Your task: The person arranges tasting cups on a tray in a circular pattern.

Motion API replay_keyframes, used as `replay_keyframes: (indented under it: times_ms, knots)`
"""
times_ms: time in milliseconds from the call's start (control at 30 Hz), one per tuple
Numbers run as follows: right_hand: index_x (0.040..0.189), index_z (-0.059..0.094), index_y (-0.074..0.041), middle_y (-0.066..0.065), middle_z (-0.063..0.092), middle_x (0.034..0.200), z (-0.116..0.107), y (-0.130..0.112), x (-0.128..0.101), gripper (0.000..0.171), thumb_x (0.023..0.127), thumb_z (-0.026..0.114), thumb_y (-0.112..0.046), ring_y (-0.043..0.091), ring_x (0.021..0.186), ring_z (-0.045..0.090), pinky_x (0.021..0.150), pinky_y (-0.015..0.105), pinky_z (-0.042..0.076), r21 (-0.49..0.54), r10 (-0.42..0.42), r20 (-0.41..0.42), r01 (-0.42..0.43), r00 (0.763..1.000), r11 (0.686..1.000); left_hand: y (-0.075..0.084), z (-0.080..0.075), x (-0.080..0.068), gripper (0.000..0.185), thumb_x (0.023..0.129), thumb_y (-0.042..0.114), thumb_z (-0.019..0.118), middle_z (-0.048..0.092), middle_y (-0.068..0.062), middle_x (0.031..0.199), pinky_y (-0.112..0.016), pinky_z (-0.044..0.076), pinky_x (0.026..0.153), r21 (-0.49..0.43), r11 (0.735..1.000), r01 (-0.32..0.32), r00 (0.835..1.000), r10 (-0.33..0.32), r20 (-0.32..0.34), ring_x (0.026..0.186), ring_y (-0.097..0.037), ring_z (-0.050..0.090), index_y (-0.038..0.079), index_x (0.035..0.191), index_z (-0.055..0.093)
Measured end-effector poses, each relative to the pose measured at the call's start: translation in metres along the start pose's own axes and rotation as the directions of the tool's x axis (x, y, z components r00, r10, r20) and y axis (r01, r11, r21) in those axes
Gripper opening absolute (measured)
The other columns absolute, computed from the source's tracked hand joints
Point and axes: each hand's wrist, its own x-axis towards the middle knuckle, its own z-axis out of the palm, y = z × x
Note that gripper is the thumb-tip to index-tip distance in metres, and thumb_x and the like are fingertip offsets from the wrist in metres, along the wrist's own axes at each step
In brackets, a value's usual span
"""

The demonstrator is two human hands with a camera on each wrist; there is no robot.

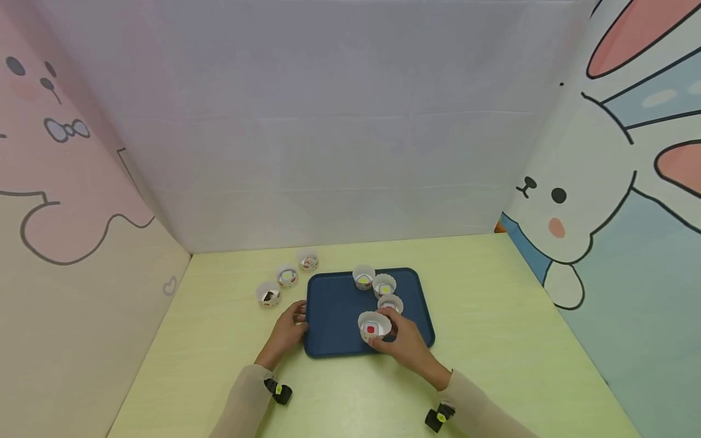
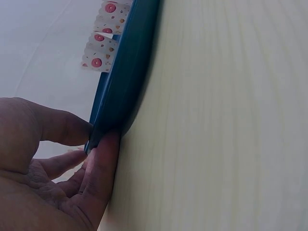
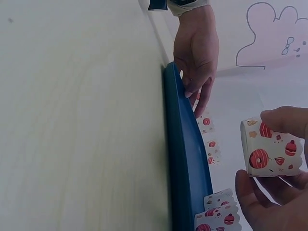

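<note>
My right hand [image 1: 408, 348] grips a white paper baking cup [image 1: 364, 334] over the tray's near right part. A small red piece lies inside it; red cupcake and doughnut prints show on its wall [image 3: 272, 149] in the right wrist view. At the left side of the dark blue tray [image 1: 333, 316], my left hand [image 1: 288, 331] pinches the rim [image 2: 108, 79], thumb above and fingers below. Three similar cups stand on the tray's right half: a far one [image 1: 364, 270], a middle one [image 1: 384, 279] and a nearer one [image 1: 390, 298]. Yellow pieces show in the far two.
Left of the tray, three more cups stand in a slanting row on the pale table [image 1: 493, 316]: one with a black piece [image 1: 268, 286], a middle one [image 1: 287, 268] and a far one [image 1: 308, 255]. A white wall [image 1: 339, 152] closes the back; cartoon-printed panels flank both sides.
</note>
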Motion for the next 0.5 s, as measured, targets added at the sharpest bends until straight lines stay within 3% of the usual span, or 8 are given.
replay_keyframes:
  times_ms: [200,500]
  knots:
    - [0.126,0.058,-0.016,0.003,0.066,0.110,0.004,0.006,-0.002,0.052,0.080,0.079,-0.026,0.007,0.084,0.063,0.075,0.021,0.051,-0.014,0.020,0.047,-0.019,0.999,1.000,-0.001,0.000,0.002,0.058,0.084,-0.003,0.055,0.058,-0.018,0.125,-0.032,0.053,0.067,0.014,1.000,-0.005,1.000,0.005,-0.004,0.109,-0.030,0.059,0.002,0.142,0.046]
    - [0.125,0.058,-0.016,0.003,0.066,0.109,0.013,0.017,-0.002,0.048,0.082,0.078,-0.022,0.006,0.084,0.063,0.073,0.021,0.052,-0.043,0.012,0.044,-0.010,0.999,0.999,0.001,0.000,0.000,0.058,0.084,-0.004,0.055,0.058,-0.019,0.124,-0.033,0.053,0.066,0.016,1.000,-0.006,1.000,0.006,-0.002,0.109,-0.031,0.059,0.001,0.142,0.046]
